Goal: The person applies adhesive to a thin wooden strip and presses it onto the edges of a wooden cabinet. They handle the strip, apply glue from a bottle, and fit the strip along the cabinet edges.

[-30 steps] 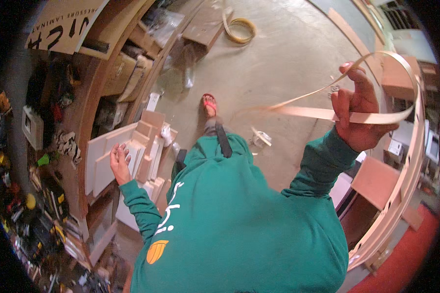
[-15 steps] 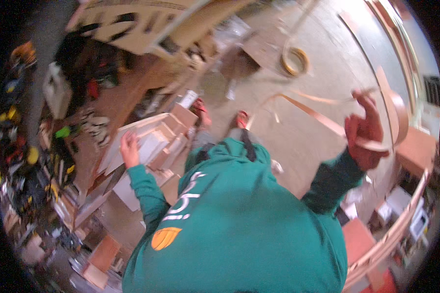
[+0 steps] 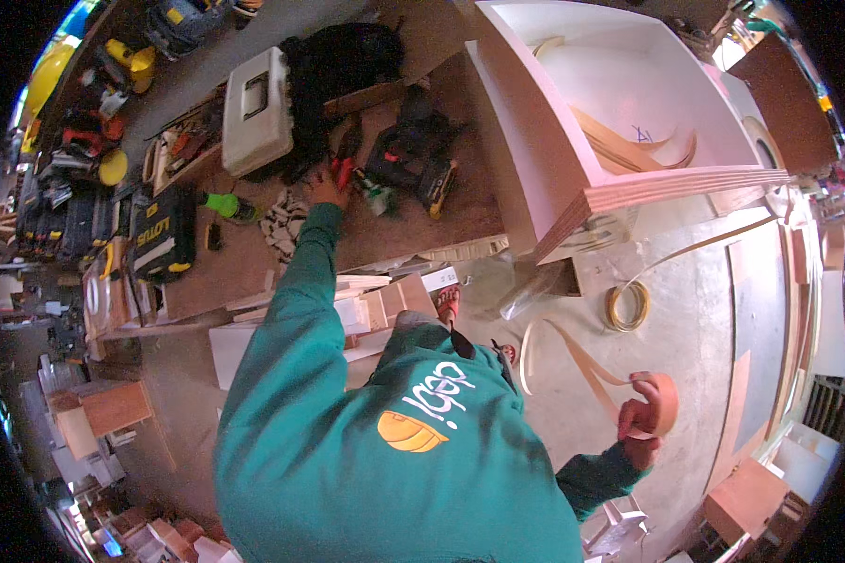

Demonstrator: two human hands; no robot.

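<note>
My left hand (image 3: 326, 187) reaches onto the brown workbench (image 3: 479, 202), its fingers about the red handle of a hand tool (image 3: 345, 173); the tool's dark far end lies among black things, and its exact kind is unclear. Right of it rests a black cordless power tool (image 3: 408, 155) with a yellow-marked battery. At the lower right, my right hand (image 3: 639, 420) is closed on a loop of thin wood-coloured edge banding (image 3: 665, 405). The strip's loose length bends away over the floor to the left.
A white-lined open cabinet box (image 3: 620, 103) with curved strips inside stands at the far right of the bench. A yellowish coil (image 3: 627, 307) lies on the concrete floor. On the bench are a pale tool case (image 3: 257, 113), a crumpled patterned cloth (image 3: 284, 225) and a green-capped bottle (image 3: 227, 206). Board offcuts (image 3: 376, 305) sit below.
My view has swung left. My left hand has gone from above the stacked offcuts to the red-handled tool on the bench. The right hand still holds the banding and is lower in view.
</note>
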